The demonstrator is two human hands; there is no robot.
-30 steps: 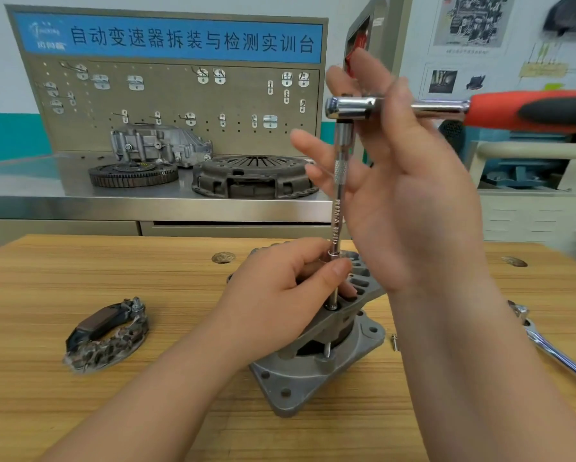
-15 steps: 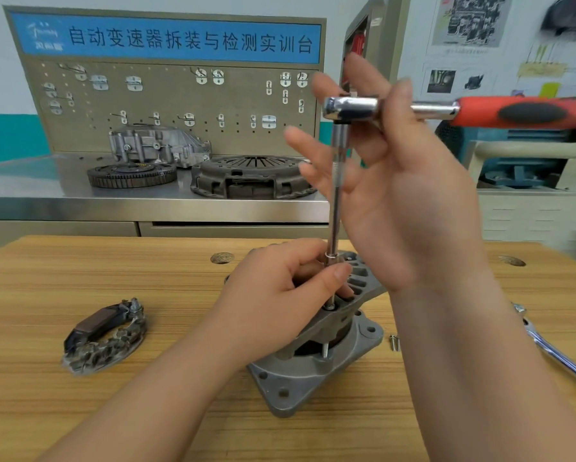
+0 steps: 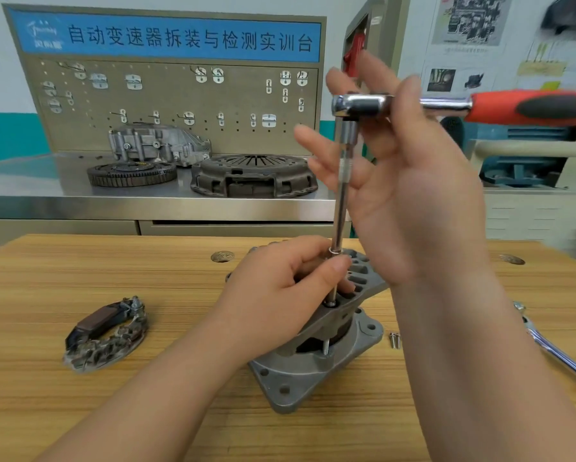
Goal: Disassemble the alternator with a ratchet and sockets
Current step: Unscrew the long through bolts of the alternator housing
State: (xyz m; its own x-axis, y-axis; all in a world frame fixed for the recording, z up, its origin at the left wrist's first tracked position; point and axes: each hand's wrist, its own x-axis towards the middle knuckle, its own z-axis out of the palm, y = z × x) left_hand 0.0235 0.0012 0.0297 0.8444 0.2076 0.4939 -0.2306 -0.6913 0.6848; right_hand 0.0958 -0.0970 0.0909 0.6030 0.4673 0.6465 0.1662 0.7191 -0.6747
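The left hand grips the tilted upper housing of the alternator at mid-bench, and the right hand directly above pinches the ratchet head, its extension bar running vertically down to the housing.

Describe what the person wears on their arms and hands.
Nothing shows: the left hand and right hand are bare, without gloves, rings or a watch. The left forearm and right forearm are bare too, with no sleeve in view.
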